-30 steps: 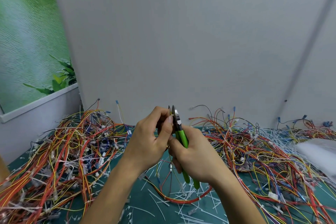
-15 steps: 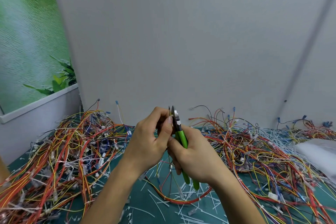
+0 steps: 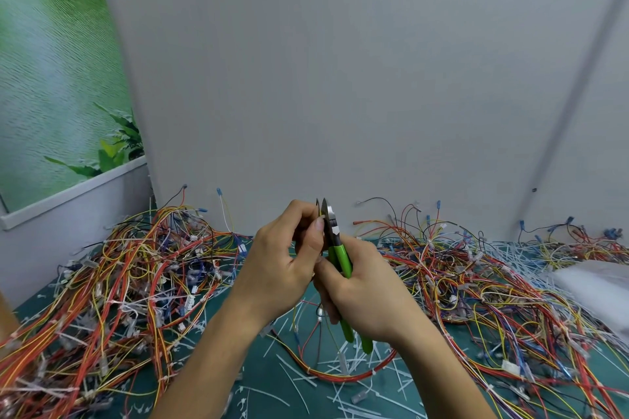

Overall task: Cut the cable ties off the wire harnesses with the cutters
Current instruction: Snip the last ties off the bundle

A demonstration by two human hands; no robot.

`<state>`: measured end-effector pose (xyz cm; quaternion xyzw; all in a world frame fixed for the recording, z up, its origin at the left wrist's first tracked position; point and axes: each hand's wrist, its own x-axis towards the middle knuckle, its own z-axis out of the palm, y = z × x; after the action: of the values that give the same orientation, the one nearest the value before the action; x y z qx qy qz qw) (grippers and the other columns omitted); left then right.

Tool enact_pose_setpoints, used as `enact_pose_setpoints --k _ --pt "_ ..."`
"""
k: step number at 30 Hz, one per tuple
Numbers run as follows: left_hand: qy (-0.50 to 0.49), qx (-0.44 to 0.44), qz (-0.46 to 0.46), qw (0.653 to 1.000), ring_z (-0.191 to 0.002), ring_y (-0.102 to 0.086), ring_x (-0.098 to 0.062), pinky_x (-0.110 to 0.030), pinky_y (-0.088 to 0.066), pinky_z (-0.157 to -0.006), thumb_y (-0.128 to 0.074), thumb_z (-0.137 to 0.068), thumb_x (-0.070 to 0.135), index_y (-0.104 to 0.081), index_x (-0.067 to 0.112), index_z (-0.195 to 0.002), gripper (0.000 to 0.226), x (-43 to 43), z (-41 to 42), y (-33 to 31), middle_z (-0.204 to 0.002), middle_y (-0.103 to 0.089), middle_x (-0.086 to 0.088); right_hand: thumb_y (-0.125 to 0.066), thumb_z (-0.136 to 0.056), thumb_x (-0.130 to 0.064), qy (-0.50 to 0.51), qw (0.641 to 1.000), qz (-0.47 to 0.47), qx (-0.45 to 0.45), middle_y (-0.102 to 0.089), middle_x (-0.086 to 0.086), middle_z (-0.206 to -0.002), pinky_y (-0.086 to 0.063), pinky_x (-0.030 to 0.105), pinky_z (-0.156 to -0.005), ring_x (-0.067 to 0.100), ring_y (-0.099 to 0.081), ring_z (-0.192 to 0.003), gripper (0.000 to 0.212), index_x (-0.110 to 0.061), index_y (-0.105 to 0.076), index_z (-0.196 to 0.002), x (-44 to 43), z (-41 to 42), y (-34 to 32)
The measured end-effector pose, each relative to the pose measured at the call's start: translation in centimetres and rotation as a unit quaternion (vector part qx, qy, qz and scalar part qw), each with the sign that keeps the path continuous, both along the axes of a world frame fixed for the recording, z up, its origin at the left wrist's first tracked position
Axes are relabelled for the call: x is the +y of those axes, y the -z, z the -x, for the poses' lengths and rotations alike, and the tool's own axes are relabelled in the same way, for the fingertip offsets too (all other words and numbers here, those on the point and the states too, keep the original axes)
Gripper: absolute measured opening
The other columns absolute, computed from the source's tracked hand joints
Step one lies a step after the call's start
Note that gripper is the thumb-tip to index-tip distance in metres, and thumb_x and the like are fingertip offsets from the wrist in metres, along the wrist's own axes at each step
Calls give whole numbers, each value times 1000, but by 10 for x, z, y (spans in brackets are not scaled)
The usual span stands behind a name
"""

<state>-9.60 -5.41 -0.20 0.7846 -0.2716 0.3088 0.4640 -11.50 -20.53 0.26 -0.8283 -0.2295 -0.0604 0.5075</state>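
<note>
My right hand [image 3: 366,296] grips the green-handled cutters [image 3: 338,252] upright, jaws pointing up at chest height above the table. My left hand [image 3: 282,265] pinches a thin wire harness [image 3: 318,343] right beside the cutter jaws; its wires hang down between my hands to the mat. The jaws are slightly apart at the tips next to my left thumb. The cable tie at the jaws is hidden by my fingers.
Tangled piles of red, yellow and blue wire harnesses lie left [image 3: 112,282] and right [image 3: 476,282] on the green mat [image 3: 272,395]. Cut white tie pieces [image 3: 347,371] litter the mat in front. A white bag [image 3: 599,289] sits far right. A grey wall stands close behind.
</note>
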Motion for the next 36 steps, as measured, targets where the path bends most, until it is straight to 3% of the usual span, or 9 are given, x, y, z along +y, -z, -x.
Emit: enact_pose_setpoints --k 4,8,11,15,20,23,29,32,36 --pt "-3 2 -3 1000 -76 -63 -12 -16 -48 -65 -48 -103 31 -57 23 -98 13 0 0 0 -83 -63 16 -54 -104 -22 -14 1000 2 8 -64 4 -58 -52 27 -49 14 -62 -46 16 -17 -56 -89 0 2 -1" --pt "-4 7 -7 1000 -75 -62 -13 -18 -48 -65 -47 -103 32 -57 22 -99 15 -1 0 1 -82 -62 14 -54 -102 -21 -23 1000 2 21 -69 11 -68 -59 35 -59 23 -70 -59 10 -18 -58 -94 0 2 -2" --pt "-3 11 -2 1000 -78 -64 -16 -26 -51 -66 -47 -103 33 -57 22 -99 15 -1 0 1 -83 -64 12 -53 -103 -21 -14 1000 1 7 -62 3 -59 -54 34 -49 19 -62 -49 18 -21 -56 -85 0 2 -1" --pt "-2 10 3 1000 -79 -64 -17 -26 -52 -67 -47 -103 33 -56 23 -98 14 -1 2 1 -85 -64 11 -54 -102 -20 -9 1000 -2 -1 -57 3 -59 -50 48 -51 22 -54 -49 22 -22 -55 -81 0 2 -1" --pt "-5 10 -10 1000 -75 -61 -9 -12 -44 -64 -47 -103 32 -56 23 -98 14 -1 1 1 -84 -63 15 -54 -102 -24 -24 1000 4 14 -67 8 -62 -57 40 -58 20 -66 -53 13 -22 -57 -90 0 2 -2" --pt "-5 12 -9 1000 -76 -61 -8 -10 -43 -64 -47 -103 32 -56 23 -98 14 -1 0 1 -84 -62 17 -54 -103 -24 -27 1000 5 10 -66 7 -62 -56 36 -56 17 -65 -52 15 -24 -57 -88 0 1 -1" --pt "-7 10 -4 1000 -77 -64 -18 -28 -52 -65 -46 -103 34 -56 21 -99 17 -2 0 2 -82 -64 9 -53 -100 -18 -5 1000 -3 0 -57 0 -56 -52 39 -48 19 -57 -45 24 -25 -53 -76 0 -1 2" --pt "-9 9 -8 1000 -72 -61 -12 -15 -45 -61 -47 -104 33 -56 22 -98 16 -1 0 2 -81 -63 12 -54 -101 -20 -15 1000 -1 8 -62 1 -58 -56 36 -51 18 -64 -48 20 -27 -56 -81 0 -1 1" --pt "-8 17 -10 1000 -70 -59 -9 -11 -41 -59 -47 -103 33 -57 21 -98 17 -2 0 3 -79 -62 13 -55 -101 -23 -18 1000 2 11 -64 2 -61 -57 41 -56 17 -65 -53 17 -27 -58 -85 -1 0 0"
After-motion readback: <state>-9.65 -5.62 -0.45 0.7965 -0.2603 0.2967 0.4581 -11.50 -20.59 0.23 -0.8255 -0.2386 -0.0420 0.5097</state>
